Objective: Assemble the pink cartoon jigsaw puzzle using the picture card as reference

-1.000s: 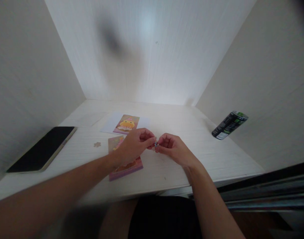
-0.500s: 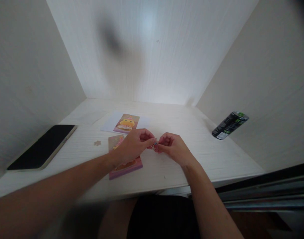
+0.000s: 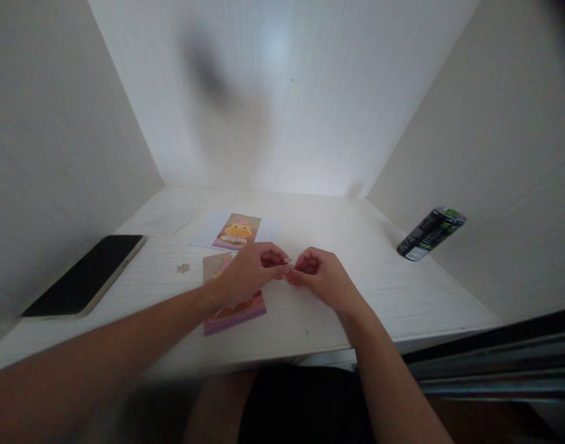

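Observation:
My left hand (image 3: 251, 272) and my right hand (image 3: 322, 275) meet fingertip to fingertip above the white desk. Pinched between them is a small pale jigsaw piece (image 3: 288, 263), mostly covered by the fingers; whether it is one piece or two joined I cannot tell. Under my left hand and wrist lies a partly assembled jigsaw puzzle (image 3: 234, 317) with a pink and purple lower border, its middle hidden. A loose tan jigsaw piece (image 3: 183, 268) rests to the left of it. Behind the puzzle, a picture of a yellow character in a party hat (image 3: 237, 231) lies on white paper (image 3: 203, 232).
A black-screened phone or tablet (image 3: 86, 274) lies at the left of the desk (image 3: 310, 336). On the right stands a black drink can (image 3: 430, 234) with green lettering. Pale walls enclose the desk at the back and both sides.
Both hands stay almost in place, with the piece between the fingertips turned so that its pale side shows instead of a coloured bit. The whole view has shifted slightly.

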Available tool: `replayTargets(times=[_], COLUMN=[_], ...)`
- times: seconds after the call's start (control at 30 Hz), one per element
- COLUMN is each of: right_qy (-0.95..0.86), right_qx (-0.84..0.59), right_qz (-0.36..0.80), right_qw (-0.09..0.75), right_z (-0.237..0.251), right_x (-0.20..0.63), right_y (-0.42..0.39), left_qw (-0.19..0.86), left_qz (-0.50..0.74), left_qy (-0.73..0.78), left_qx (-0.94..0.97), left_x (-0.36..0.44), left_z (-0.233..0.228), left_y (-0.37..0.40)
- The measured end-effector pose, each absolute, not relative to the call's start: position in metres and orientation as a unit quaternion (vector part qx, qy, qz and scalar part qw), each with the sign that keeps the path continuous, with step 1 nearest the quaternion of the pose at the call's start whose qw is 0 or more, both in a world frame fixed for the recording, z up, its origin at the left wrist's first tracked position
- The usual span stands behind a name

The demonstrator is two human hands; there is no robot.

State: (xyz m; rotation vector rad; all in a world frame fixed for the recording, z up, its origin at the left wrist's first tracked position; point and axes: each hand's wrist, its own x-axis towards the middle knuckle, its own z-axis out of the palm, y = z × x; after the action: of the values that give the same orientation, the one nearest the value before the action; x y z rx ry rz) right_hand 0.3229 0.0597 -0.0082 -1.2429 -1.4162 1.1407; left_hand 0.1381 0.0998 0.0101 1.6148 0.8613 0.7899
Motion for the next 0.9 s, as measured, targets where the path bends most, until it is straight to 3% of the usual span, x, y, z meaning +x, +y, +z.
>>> replayTargets(times=[0.4, 0.7, 0.9], right_qy=[-0.612, -0.594, -0.587], right_qx=[-0.506, -0.424, -0.437], right_qz=[0.365, 0.465, 0.480], right_qw=[0.485, 0.500, 0.484], right_z=[-0.006, 0.007, 0.003], right_x=[0.317, 0.318, 0.320], right_y=[0.060, 0.053, 0.055], left_qw=[0.510, 0.582, 0.561], left_qz=[0.352, 0.293, 0.243], left_qy=[0.347, 0.309, 0.287], left_qx=[0.704, 0.692, 0.737], left_x=[0.137, 0.128, 0.122], left_z=[0.013, 0.022, 0.022], left_y=[0.104, 0.112, 0.118])
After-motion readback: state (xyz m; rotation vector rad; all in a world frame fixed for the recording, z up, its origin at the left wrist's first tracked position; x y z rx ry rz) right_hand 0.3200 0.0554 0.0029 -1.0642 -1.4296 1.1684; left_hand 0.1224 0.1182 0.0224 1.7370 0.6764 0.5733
